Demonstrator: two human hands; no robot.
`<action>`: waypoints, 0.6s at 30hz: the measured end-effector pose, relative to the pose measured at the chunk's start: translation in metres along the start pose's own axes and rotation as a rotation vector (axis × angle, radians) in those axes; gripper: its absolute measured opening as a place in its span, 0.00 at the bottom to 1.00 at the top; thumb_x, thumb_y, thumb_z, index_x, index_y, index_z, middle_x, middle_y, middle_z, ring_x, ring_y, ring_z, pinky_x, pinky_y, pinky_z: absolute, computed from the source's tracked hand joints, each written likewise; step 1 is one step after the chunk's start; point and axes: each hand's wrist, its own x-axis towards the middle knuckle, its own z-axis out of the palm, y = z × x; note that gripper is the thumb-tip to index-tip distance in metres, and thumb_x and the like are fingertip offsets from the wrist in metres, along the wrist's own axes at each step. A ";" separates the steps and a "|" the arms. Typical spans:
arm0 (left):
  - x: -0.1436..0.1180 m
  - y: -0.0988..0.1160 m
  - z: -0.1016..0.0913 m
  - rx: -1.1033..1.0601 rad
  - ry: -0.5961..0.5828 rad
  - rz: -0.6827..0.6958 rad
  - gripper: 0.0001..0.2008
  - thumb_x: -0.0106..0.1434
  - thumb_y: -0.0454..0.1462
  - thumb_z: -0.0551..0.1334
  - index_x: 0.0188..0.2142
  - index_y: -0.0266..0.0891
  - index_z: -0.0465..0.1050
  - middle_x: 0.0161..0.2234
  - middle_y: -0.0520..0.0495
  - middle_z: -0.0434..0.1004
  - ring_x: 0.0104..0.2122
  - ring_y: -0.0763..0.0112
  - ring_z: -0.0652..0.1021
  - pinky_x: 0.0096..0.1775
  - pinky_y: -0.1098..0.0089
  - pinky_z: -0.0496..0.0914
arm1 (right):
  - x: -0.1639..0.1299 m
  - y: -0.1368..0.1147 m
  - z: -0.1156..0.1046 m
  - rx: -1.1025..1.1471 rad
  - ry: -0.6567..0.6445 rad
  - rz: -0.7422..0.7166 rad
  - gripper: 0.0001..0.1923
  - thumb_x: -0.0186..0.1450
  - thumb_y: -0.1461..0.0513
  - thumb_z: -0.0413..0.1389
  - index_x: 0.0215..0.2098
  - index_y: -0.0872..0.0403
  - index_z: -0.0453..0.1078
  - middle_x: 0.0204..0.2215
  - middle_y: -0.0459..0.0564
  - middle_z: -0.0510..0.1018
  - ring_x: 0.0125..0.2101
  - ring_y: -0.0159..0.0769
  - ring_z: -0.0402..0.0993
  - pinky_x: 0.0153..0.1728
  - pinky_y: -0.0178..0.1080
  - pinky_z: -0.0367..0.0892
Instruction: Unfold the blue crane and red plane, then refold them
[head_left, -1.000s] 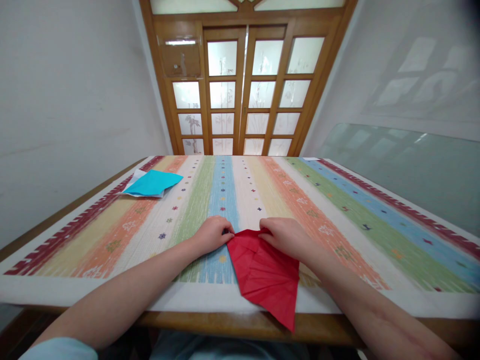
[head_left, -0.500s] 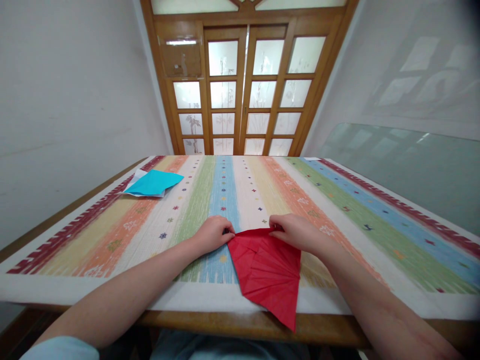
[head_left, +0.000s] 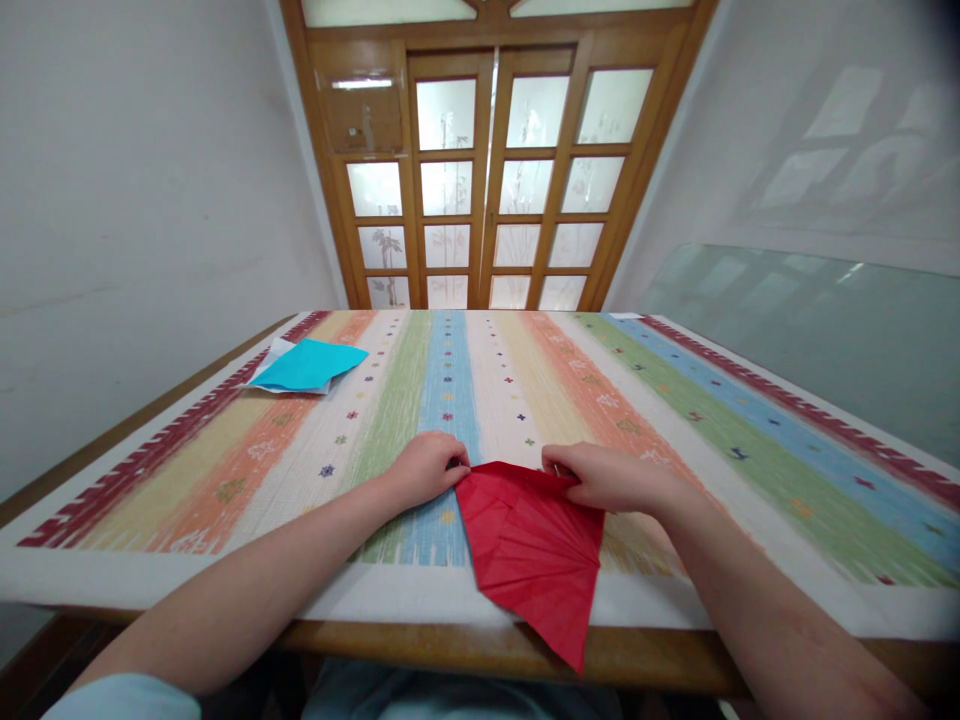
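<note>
Room: behind our table stands a wooden door (head_left: 487, 180) with frosted glass panes.
Surface: we work on a striped tablecloth (head_left: 675, 420).
Red paper (head_left: 529, 545): it lies folded at the near edge, between our hands, its low tip past the table edge.
Left hand (head_left: 424, 468): curled, it pins the paper's left top corner.
Right hand (head_left: 611, 478): fingers pressed together on the top right edge.
Far left: blue paper (head_left: 307, 365), well apart.

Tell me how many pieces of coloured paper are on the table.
2. The red paper lies at the near edge, pinned by the left hand and right hand. The blue paper lies far left, over something white.
</note>
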 end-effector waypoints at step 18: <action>0.000 -0.003 0.002 0.012 -0.005 0.255 0.14 0.65 0.28 0.60 0.45 0.43 0.80 0.42 0.46 0.80 0.43 0.66 0.77 0.46 0.68 0.70 | 0.008 0.017 0.002 -0.046 0.057 0.010 0.10 0.51 0.72 0.52 0.28 0.53 0.66 0.29 0.48 0.75 0.30 0.36 0.68 0.28 0.35 0.54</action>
